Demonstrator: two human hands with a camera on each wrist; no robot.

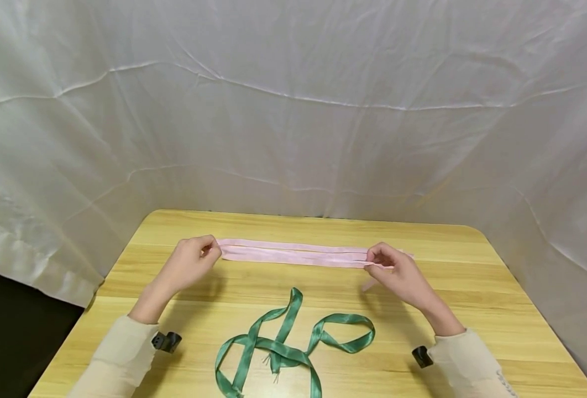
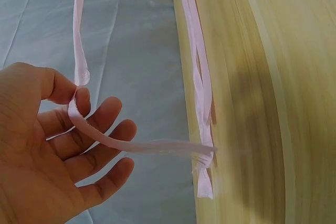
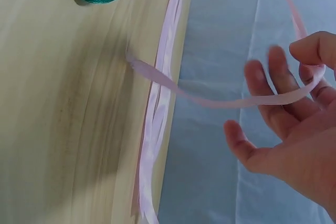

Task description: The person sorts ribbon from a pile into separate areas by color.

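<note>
Between my two grips the pink ribbon (image 1: pixel 293 254) lies stretched flat on the table (image 1: pixel 472 309); my left hand (image 1: pixel 191 265) pinches one end, my right hand (image 1: pixel 398 273) the other. Just nearer me sits the green ribbon (image 1: pixel 283 342). Uneven pulling could slip an end free, I judge.
</note>
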